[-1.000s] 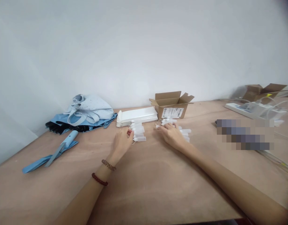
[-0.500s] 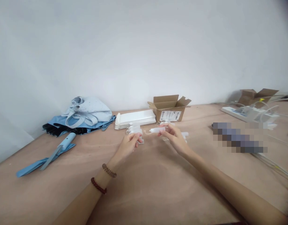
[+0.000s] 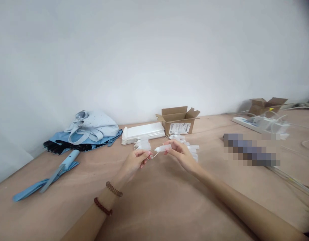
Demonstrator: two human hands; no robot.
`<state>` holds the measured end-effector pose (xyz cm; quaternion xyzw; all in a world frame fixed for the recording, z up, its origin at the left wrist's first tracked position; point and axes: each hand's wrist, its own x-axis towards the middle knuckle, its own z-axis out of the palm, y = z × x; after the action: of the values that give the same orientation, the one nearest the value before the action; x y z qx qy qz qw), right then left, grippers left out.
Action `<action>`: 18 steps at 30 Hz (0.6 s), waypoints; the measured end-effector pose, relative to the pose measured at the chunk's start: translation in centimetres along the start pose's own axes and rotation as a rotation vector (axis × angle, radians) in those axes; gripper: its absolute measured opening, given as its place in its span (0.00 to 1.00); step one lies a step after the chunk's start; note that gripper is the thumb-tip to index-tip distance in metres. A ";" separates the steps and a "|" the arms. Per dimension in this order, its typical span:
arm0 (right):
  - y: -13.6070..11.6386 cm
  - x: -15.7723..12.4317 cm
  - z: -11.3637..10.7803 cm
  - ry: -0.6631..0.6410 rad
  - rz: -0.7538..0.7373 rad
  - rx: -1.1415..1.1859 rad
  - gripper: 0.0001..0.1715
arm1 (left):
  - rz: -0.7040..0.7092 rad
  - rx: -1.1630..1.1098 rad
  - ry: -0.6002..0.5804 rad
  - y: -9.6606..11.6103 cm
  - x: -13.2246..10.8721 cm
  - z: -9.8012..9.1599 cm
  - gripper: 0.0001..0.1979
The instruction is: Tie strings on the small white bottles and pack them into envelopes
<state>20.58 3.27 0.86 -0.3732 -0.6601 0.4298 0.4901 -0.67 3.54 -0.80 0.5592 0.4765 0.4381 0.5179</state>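
Note:
Between the fingers of my right hand is a small translucent white bottle, lying level with its narrow end toward the left. A thin pale string runs from that end to my left hand, whose thumb and fingertips pinch it. Behind my left hand several similar bottles lie in a group, with loops of string beside them. More of these bottles lie scattered behind my right hand, which partly covers them.
Flat white packages are stacked behind the bottles, next to an open cardboard box. At left lie a folded umbrella and a pale cloth bag. A power strip, cables and another box stand at right, near a pixelated object.
Both hands have come slightly lower and toward the left in view, with the bottle and string still between them. The whole scene has shifted a little as the camera moved.

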 end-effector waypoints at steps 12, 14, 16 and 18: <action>1.0 0.1 -0.1 -0.011 -0.028 -0.003 0.14 | 0.014 -0.196 -0.009 0.0 0.0 -0.1 0.13; 0.9 0.1 0.0 -0.022 -0.022 0.001 0.14 | 0.013 -0.205 0.003 0.1 0.0 -0.1 0.12; 0.8 0.0 0.0 -0.021 -0.013 -0.007 0.15 | 0.008 -0.209 0.018 0.2 0.0 -0.1 0.11; 0.7 0.0 0.0 -0.017 -0.013 -0.009 0.15 | -0.002 -0.223 0.031 0.2 0.0 -0.1 0.11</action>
<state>20.59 3.51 0.20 -0.3676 -0.6685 0.4269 0.4856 -0.77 3.52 -0.54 0.4911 0.4332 0.4965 0.5698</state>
